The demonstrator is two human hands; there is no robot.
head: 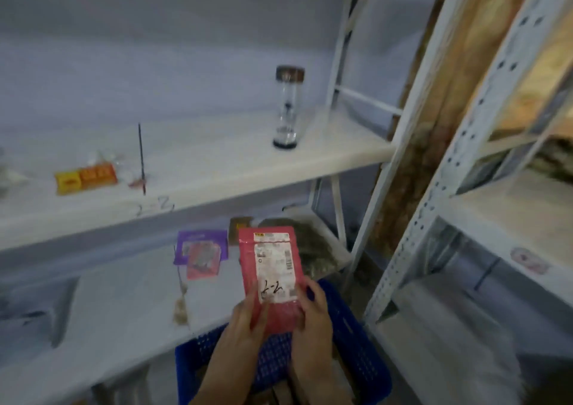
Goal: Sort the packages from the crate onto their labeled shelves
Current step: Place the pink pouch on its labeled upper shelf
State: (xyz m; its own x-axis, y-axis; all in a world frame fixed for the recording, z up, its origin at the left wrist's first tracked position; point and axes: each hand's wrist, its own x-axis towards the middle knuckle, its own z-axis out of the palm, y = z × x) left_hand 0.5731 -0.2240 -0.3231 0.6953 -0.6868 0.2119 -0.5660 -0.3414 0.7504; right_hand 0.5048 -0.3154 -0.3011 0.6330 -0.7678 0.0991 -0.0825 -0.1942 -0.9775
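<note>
At lower centre of the frame, both hands grip a pink package upright by its lower end. The left hand curls round its left edge with the thumb on the front, and the right hand pinches its right edge. Its white label bears a handwritten mark. Directly below the hands sits a blue crate; its contents are too blurred to name. The upper shelf at mid-frame carries a glass bottle and a yellow-orange box. A purple packet lies on the lower shelf.
</note>
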